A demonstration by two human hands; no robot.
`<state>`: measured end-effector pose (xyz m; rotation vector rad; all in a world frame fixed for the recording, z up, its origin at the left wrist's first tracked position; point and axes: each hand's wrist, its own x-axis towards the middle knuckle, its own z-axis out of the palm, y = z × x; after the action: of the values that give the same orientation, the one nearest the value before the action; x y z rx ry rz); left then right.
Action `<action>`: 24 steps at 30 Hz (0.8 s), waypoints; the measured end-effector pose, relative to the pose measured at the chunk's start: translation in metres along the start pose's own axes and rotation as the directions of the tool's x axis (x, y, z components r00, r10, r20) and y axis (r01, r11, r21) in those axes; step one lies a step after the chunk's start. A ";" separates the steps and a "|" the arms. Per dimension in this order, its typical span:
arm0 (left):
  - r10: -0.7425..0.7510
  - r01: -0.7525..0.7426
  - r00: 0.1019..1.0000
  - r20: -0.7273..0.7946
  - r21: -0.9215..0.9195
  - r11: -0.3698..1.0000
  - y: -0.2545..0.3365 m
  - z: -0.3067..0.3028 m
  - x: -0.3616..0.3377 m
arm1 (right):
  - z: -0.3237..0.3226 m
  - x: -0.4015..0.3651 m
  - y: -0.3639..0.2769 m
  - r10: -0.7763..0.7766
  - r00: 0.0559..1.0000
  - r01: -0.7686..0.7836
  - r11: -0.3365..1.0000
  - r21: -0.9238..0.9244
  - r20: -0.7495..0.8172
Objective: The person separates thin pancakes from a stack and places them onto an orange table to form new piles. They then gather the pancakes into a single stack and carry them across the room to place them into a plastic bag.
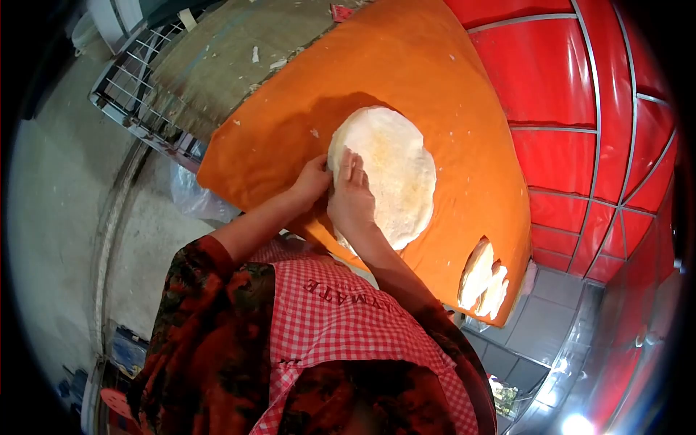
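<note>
A large round flatbread, pale with light brown patches, is in front of me above the orange cloth. At its left edge, my left hand has its fingers curled against the rim, with the fingertips partly hidden. My right hand lies on the bread's lower left part, fingers extended over its surface. A dark shadow falls on the cloth along the upper left side of the bread.
Several pieces of bread lie at the cloth's lower right corner. Beyond the cloth is a greenish-brown surface with scraps, beside a metal rack. Red panels stand at the right. A plastic bag hangs at the left.
</note>
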<state>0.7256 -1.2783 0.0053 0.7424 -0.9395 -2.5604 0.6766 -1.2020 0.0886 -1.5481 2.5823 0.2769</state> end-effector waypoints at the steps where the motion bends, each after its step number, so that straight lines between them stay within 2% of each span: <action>1: -0.007 0.007 1.000 -0.010 0.018 1.000 0.005 0.002 -0.002 | 0.007 0.001 0.000 -0.013 1.000 0.014 0.996 -0.092 0.011; 2: -0.013 0.014 1.000 -0.021 0.036 0.999 0.008 0.003 -0.003 | 0.013 0.000 0.002 -0.076 0.996 0.068 0.980 -0.187 -0.036; 5: -0.008 0.011 0.999 -0.050 0.066 0.998 -0.007 -0.004 0.005 | 0.006 -0.014 0.011 -0.057 0.998 0.058 0.986 -0.154 0.010; 9: 0.013 -0.012 0.999 -0.030 0.052 0.999 0.006 0.004 -0.004 | -0.004 -0.020 0.017 -0.105 0.994 0.109 0.987 -0.118 0.039; 11: -0.017 0.018 1.000 -0.015 0.052 0.998 0.008 0.000 -0.003 | 0.004 -0.012 0.015 -0.072 0.996 0.077 0.992 -0.103 0.052; 14: 0.022 -0.020 1.000 -0.012 0.111 0.994 0.006 -0.002 -0.003 | 0.015 -0.006 0.010 -0.028 0.997 0.037 0.993 -0.116 0.077; 15: -0.018 0.018 1.000 -0.020 0.011 1.000 0.002 -0.005 0.000 | 0.015 -0.006 0.008 -0.008 0.996 0.020 0.992 -0.127 0.090; 17: -0.112 0.107 0.994 -0.017 -0.177 0.978 -0.006 -0.010 0.004 | 0.010 -0.010 0.007 -0.012 0.997 0.014 1.000 -0.025 0.080; 20: -0.201 0.186 0.980 -0.003 -0.358 0.915 0.009 0.005 -0.003 | -0.008 -0.018 0.008 -0.033 0.995 0.020 0.991 0.135 0.098; 21: -0.184 0.196 0.981 0.069 -0.355 0.914 0.000 -0.002 0.003 | -0.012 -0.024 0.014 -0.038 0.994 0.018 0.982 0.187 0.106; 22: -0.110 0.120 0.992 0.064 -0.196 0.973 0.012 0.010 -0.005 | -0.002 -0.035 0.025 -0.080 0.996 0.085 0.969 0.233 -0.028; 23: -0.027 0.030 0.997 0.074 -0.041 0.999 0.022 0.020 -0.016 | 0.005 -0.048 0.039 -0.047 0.993 0.080 0.940 0.333 -0.105; 24: -0.025 0.022 0.999 0.034 0.094 0.995 0.017 0.017 -0.014 | 0.011 -0.062 0.054 -0.016 0.984 0.091 0.901 0.425 -0.179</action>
<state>0.7292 -1.2757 0.0329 0.7400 -1.0750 -2.5728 0.6583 -1.1217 0.0946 -1.5215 2.4809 -0.4298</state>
